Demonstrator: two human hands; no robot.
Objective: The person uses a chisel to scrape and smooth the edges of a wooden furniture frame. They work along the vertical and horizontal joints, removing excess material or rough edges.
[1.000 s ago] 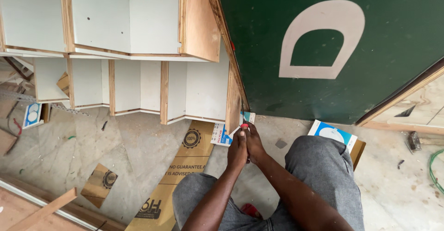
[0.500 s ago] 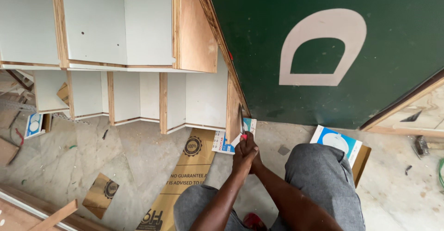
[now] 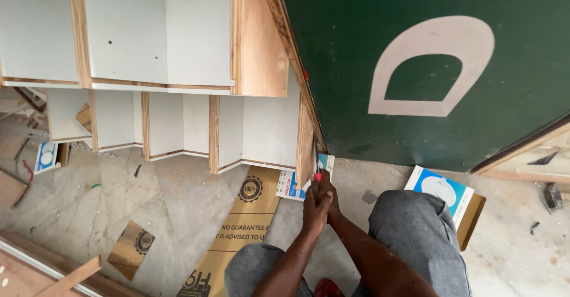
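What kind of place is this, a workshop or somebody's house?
Most likely a carpentry or fit-out site, possibly a room being furnished. An unfinished plywood cabinet with raw edges stands against a green panel, flattened cardboard lies on the dusty concrete floor, and both hands work at the cabinet's lower corner.

Both hands meet low at the cabinet's front edge; the left hand and right hand press together around a small red-tipped tool; a blue-and-white box lies beside the grey-trousered knee; cardboard covers the concrete floor.
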